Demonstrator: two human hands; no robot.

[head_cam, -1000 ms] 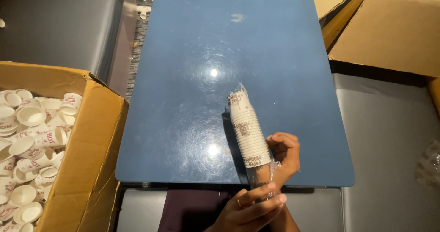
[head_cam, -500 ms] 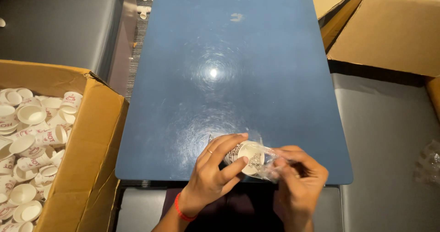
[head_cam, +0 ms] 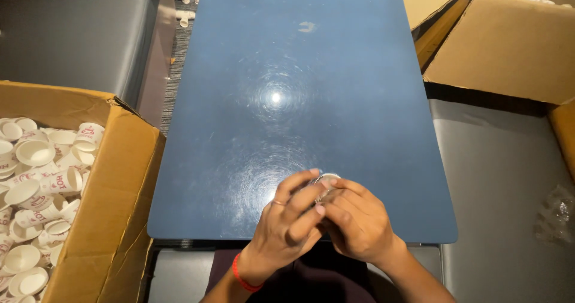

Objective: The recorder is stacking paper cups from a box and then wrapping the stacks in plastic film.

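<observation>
Head view: fingers of left hand [head_cam: 287, 222] and right hand [head_cam: 358, 222] curl together around a stack of paper cups [head_cam: 326, 178], of which only the white rim shows above the fingertips, at the near edge of the blue table [head_cam: 299, 69]. Red band on left wrist. Open cardboard box [head_cam: 114, 189] of loose white cups to the left; second cardboard box [head_cam: 509, 45] far right.

We see dim, warm light from overhead, with 2 glare spots on the glossy blue table [head_cam: 299, 69], ringed by fine scratches. The focus is sharp throughout. The left hand [head_cam: 287, 225] and right hand [head_cam: 356, 225] cast only faint shadows.
</observation>
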